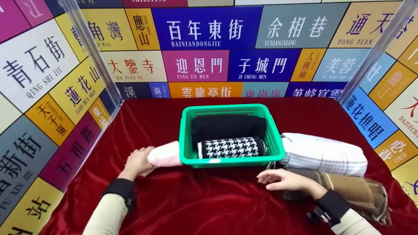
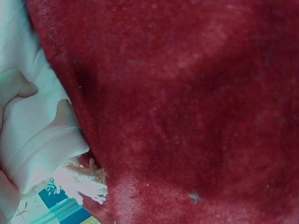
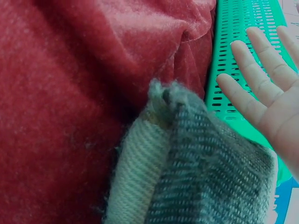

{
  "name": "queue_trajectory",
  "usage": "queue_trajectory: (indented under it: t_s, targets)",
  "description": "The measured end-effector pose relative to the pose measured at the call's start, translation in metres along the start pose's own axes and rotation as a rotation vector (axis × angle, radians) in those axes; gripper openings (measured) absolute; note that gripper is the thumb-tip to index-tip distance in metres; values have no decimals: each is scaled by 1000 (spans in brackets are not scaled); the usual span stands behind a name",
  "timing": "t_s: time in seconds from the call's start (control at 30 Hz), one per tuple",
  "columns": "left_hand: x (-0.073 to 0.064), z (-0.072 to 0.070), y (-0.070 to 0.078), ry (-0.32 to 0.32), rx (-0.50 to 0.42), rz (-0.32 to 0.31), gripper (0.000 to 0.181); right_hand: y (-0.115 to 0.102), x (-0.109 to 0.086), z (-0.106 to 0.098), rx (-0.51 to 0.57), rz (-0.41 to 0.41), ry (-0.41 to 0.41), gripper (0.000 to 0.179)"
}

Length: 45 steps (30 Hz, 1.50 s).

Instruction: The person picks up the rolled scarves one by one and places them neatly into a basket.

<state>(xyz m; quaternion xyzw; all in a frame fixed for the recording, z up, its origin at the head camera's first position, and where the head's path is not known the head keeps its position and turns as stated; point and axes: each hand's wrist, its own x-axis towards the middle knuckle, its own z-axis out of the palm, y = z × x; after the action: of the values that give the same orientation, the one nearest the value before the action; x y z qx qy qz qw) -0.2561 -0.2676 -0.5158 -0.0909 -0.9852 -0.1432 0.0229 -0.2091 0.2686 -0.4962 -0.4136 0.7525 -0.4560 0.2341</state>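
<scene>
Currently, your left hand (image 1: 138, 162) grips the outer end of a pale pink roll (image 1: 166, 154) just left of a green basket (image 1: 241, 160) on red velvet (image 1: 209, 202). Your right hand (image 1: 287, 180), fingers relaxed, holds nothing near the basket's close right corner, beside a brown plaid roll (image 1: 356, 189). A black cloth (image 1: 228, 127) and a houndstooth roll (image 1: 232, 148) lie inside the basket; a white checked roll (image 1: 326, 153) lies to its right.

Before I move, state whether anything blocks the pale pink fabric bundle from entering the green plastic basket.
The basket's left wall stands between its interior and the bundle; black cloth and a black-and-white houndstooth fabric roll lie inside.
</scene>
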Motion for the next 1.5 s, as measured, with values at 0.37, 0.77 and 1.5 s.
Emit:
queue_trajectory:
  t_s: [0.37,0.77,1.5]
  targets:
    - [-11,-25,-22,79,-28,-88,66,-2,4,1,9,-16,-9,35]
    - [-27,-75,-13,192,-35,-45,67,-3,2,0,9,3,6,34]
    - [-30,-93,148,67,-175,530,40,1,1,0,10,5,43,35]
